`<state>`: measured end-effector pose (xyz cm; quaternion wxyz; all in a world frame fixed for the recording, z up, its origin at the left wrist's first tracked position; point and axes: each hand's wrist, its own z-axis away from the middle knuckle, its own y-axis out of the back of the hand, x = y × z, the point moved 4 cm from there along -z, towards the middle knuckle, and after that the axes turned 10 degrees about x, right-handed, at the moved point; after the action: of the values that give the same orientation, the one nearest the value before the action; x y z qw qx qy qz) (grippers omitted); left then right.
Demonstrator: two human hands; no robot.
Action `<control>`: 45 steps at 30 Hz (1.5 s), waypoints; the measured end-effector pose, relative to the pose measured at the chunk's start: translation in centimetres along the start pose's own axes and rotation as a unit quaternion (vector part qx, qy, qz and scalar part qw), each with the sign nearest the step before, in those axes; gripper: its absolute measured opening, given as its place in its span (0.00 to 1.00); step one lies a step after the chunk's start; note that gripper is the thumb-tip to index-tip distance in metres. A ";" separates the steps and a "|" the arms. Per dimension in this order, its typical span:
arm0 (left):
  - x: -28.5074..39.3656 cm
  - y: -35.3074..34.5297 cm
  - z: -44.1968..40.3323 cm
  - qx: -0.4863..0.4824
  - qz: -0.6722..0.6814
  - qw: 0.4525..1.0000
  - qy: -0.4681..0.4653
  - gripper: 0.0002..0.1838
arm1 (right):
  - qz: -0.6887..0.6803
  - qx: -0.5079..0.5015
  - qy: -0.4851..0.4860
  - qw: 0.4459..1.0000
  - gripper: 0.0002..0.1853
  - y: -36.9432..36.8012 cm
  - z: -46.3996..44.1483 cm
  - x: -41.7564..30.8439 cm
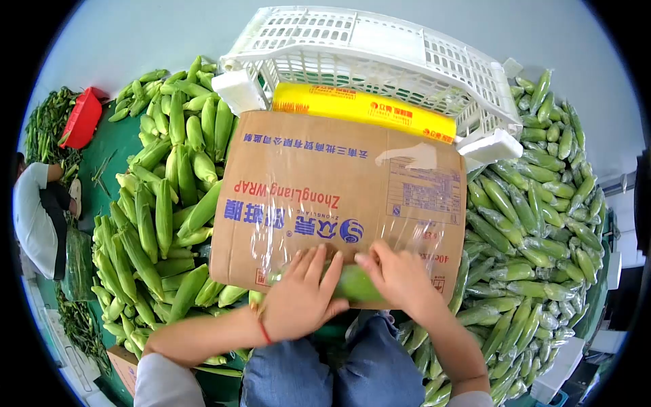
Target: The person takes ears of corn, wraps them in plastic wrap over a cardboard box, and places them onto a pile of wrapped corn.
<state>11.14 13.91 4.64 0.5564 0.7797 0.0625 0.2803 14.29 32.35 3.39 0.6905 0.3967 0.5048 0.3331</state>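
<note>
On the brown cardboard box in front of me lies a green ear of corn, crosswise near the box's front edge. My left hand covers its left part, fingers stretched over the top and thumb along the near side. At the right end, the bent fingers of my right hand grip the corn. Clear film shines on the box top, but I cannot make out how much of it wraps this ear. A yellow roll box of wrap stands along the far edge of the cardboard.
Behind the roll box, a white plastic crate rests on its side. Unwrapped corn is heaped at left, film-wrapped corn at right. A red basket and a crouching person are at far left.
</note>
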 end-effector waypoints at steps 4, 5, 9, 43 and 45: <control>-2.6 -0.9 -2.9 0.008 -0.046 0.999 0.010 0.43 | -0.036 0.094 0.086 0.991 0.25 0.9 0.8 -1.1; -4.5 -1.7 -4.9 0.036 -0.056 0.997 0.029 0.43 | -0.012 0.166 0.180 0.970 0.25 1.2 0.5 -1.5; -11.3 -3.2 -15.0 0.024 -0.072 0.997 -0.006 0.43 | 0.097 0.248 0.314 0.911 0.34 1.1 -3.7 -1.3; -6.6 -1.8 -5.6 0.283 0.741 0.471 0.386 0.12 | -0.840 -0.350 -0.163 0.381 0.43 -3.9 5.5 -4.0; -7.4 -1.2 -3.9 0.331 0.652 0.537 0.420 0.13 | -0.564 -0.098 0.060 0.818 0.42 -2.1 4.8 -1.8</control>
<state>3.19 14.60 1.68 -0.1680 0.5260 -0.1480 0.8205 18.49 28.79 3.17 0.7613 -0.0474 0.6452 -0.0435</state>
